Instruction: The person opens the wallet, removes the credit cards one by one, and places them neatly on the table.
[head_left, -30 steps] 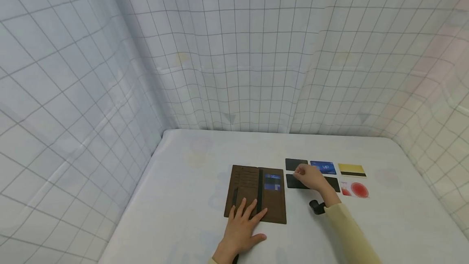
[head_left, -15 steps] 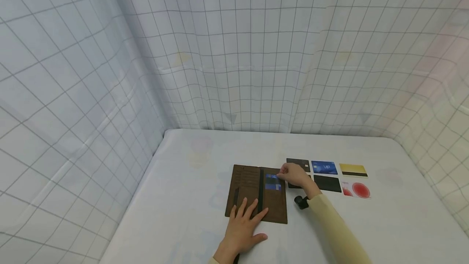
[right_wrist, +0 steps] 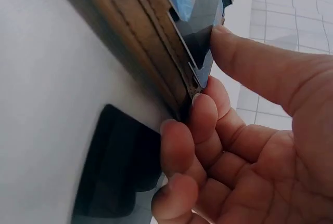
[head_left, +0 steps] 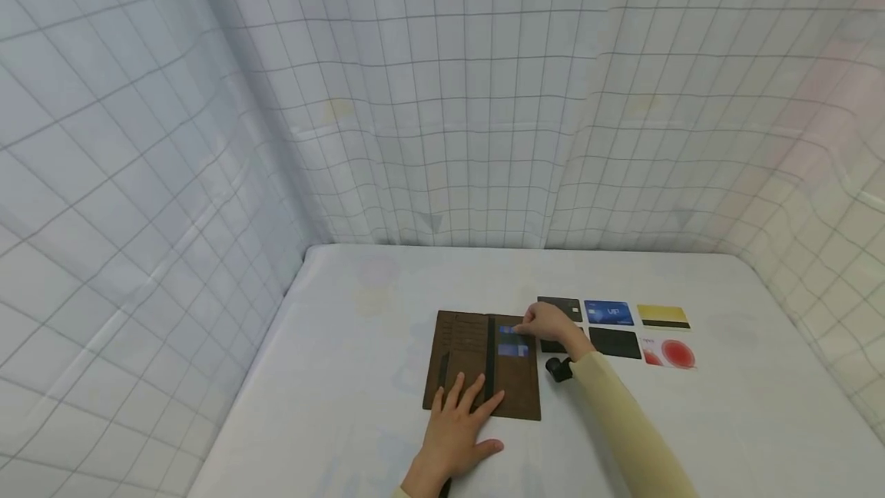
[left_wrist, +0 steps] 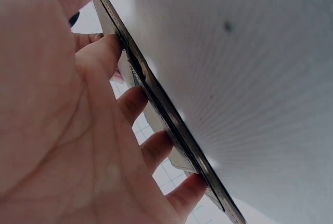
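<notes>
A brown wallet (head_left: 515,393) lies unfolded on the white table, with a blue card (head_left: 513,350) in the window of its right half. My left hand (head_left: 452,433) lies flat, fingers spread, over the wallet's near edge; in the left wrist view its fingertips touch the wallet (left_wrist: 174,122). At the card's upper right is my right hand (head_left: 551,323). Up close in the right wrist view, the right hand's thumb (right_wrist: 244,57) rests on the blue card (right_wrist: 190,0) while the index finger curls at the card's edge, pinching it.
Right of the wallet, loose cards lie in two rows: a black card (head_left: 563,306), a blue VIP card (head_left: 608,312), a gold card (head_left: 664,317), a second black card (head_left: 615,343) and a white-and-red card (head_left: 669,353). Another dark card is partly hidden under the right hand. Grid-patterned curtains (head_left: 429,98) surround the table.
My right hand has moved left from above the dark cards onto the blue card in the wallet. The left hand stays where it was on the wallet.
</notes>
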Motion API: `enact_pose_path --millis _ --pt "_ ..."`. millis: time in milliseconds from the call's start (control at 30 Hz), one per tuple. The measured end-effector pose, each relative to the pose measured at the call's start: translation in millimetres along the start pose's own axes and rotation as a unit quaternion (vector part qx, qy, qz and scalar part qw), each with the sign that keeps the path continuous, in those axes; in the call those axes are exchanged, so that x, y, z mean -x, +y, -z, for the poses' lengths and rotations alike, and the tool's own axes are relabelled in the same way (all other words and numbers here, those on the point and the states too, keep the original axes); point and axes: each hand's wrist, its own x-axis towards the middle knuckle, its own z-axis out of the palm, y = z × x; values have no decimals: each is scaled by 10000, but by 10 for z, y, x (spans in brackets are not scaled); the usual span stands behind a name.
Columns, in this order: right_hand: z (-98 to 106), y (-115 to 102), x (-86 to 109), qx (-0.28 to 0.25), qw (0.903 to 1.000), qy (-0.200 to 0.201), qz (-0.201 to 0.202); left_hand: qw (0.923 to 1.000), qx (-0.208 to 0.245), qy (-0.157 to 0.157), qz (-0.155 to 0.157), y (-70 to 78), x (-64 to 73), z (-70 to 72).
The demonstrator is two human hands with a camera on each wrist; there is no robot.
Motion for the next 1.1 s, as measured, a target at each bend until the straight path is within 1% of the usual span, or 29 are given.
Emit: enact_pose_path --millis 133,333,367,433,567,600,733,967,1100 --pt "12 -6 -26 -149 9998 -128 20 10000 -1 58 -17 0 8 0" --pt "13 66 -87 -532 9980 -322 61 10000 29 -21 16 21 16 30" --pt "15 85 -87 -557 9977 -310 208 10000 31 -27 19 25 16 38" --pt "23 93 -89 -559 9978 -293 219 10000 30 -16 17 28 13 42" --pt "21 61 -83 -327 9992 -154 144 10000 60 -16 22 25 4 35" --pt "25 28 -79 -270 9995 -151 1 10000 60 -31 35 24 5 34" --pt "28 -32 -51 -81 9999 -93 5 9999 43 -63 75 34 17 45" --pt "55 -81 -43 168 9995 -167 -210 10000 54 -18 76 42 22 55" --pt "68 -102 -54 245 9991 -305 -174 10000 64 -21 62 39 22 52"
